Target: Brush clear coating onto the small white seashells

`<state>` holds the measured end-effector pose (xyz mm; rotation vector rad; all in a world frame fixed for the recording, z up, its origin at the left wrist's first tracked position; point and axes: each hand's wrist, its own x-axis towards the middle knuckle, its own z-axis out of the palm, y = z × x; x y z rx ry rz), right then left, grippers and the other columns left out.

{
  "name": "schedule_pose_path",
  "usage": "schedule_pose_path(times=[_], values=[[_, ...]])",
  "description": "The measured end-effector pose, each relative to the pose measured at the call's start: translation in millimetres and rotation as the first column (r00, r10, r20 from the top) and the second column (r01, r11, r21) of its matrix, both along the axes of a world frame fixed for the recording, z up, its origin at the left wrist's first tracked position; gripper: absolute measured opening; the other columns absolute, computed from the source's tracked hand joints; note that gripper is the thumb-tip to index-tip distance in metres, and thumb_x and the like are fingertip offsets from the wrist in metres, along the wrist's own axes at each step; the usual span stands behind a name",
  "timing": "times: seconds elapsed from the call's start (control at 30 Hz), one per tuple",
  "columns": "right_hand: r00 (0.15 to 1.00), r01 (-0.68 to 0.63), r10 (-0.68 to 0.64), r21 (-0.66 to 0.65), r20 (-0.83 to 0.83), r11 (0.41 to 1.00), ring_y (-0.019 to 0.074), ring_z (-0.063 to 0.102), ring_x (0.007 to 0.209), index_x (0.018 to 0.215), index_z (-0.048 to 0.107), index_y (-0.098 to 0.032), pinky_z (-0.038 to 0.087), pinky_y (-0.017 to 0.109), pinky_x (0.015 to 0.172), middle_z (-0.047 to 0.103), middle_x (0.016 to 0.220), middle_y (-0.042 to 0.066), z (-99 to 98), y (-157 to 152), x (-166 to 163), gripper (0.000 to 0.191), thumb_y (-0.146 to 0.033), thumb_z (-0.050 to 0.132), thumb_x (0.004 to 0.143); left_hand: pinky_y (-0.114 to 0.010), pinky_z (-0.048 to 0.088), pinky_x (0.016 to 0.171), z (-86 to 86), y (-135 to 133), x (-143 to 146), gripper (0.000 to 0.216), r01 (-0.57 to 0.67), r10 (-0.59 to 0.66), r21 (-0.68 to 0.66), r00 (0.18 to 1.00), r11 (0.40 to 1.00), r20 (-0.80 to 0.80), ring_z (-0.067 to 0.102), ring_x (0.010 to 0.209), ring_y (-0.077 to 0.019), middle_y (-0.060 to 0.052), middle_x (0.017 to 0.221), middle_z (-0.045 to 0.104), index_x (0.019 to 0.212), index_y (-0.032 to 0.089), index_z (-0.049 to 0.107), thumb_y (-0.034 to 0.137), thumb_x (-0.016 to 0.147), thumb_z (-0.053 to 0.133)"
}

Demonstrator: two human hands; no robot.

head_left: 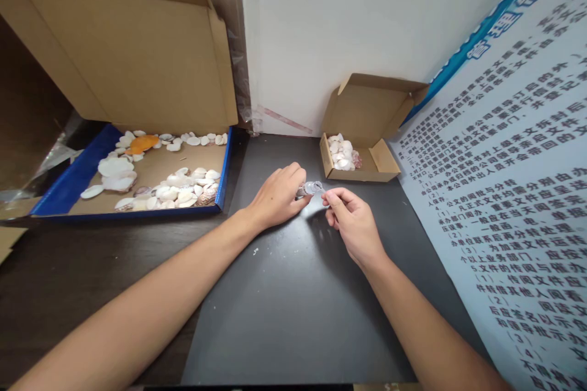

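Mid-frame, pinching a small clear plastic bag (pixel 313 187) between left hand (pixel 277 197) and right hand (pixel 353 223), probably bagging shells, next likely reaching upper-right to the small brown cardboard box (pixel 367 134).

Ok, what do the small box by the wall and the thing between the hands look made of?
The small box looks like plain brown cardboard, matte, with folded flaps and raw edges. The item held between the left hand and right hand looks clear and glossy, perhaps thin plastic; too small to be sure.
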<state>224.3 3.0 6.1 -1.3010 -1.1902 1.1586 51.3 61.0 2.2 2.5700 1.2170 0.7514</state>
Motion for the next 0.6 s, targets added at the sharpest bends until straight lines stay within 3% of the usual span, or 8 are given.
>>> schedule_pose_path(times=[0.3,0.43,0.6], values=[[1.000,0.012,-0.012,0.015,0.001,1.000,0.0100,0.043,0.051,0.081,0.065,-0.021,0.029,0.024,0.048,0.052,0.061,-0.003,1.0,1,4,0.026,-0.045,0.064,0.089,-0.032,0.037,0.065,-0.7,1,-2,0.021,-0.012,0.015,-0.053,0.998,0.998,0.053,0.046,0.073,-0.0178,-0.002,0.086,0.052,0.077,0.023,0.040,0.030,0.091,0.055],[0.998,-0.007,0.004,0.039,0.062,0.999,0.0098,0.042,0.051,0.080,0.063,-0.021,0.029,0.023,0.049,0.050,0.057,-0.005,4.7,-2,2,0.025,-0.043,0.063,0.091,-0.033,0.038,0.067,-2.8,6,-5,0.025,-0.100,0.110,-0.096,0.988,0.990,0.112,0.047,0.076,-0.0184,-0.002,0.085,0.051,0.077,0.023,0.038,0.031,0.088,0.059],[0.993,-0.014,0.009,0.049,0.118,0.999,0.0099,0.040,0.050,0.081,0.061,-0.021,0.027,0.024,0.049,0.048,0.055,-0.005,9.0,-6,1,0.025,-0.044,0.064,0.090,-0.035,0.038,0.069,-4.5,14,-9,0.026,-0.221,0.226,-0.092,0.973,0.971,0.047,0.047,0.078,-0.0203,-0.002,0.084,0.052,0.077,0.023,0.038,0.033,0.088,0.060]])
